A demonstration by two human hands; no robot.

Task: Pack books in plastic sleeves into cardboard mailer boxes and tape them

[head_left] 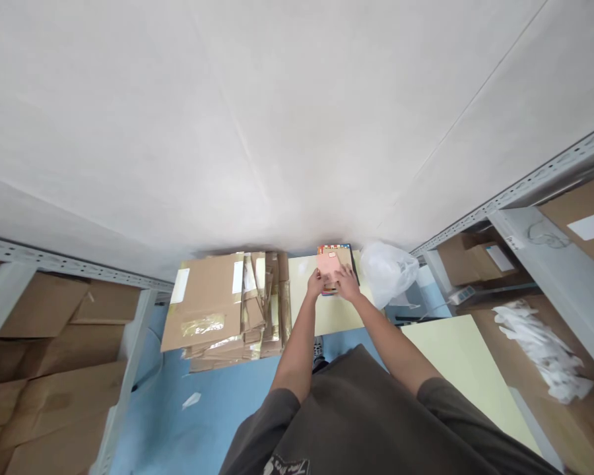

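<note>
A small flat pink rectangular thing [330, 262], with a small outlined rounded mark near its top, lies over a stack of flat goods with colourful edges [343, 247]. Its exact kind is too small to make out. My left hand [315, 284] is closed at its lower left edge, thumb and fingers against it. On the other side, my right hand [347, 284] has its fingers stretched over the right edge and the stack beneath. The stack rests on a pale yellow table [304, 313] against the wall; my hands hide its lower part.
Flattened cardboard boxes [212, 290] are piled to the left. A clear plastic bag [389, 269] bulges at the table's right end. Metal shelves with cartons flank both sides, and another pale yellow surface [460, 356] lies at right. A white scrap [191, 400] is on the blue floor.
</note>
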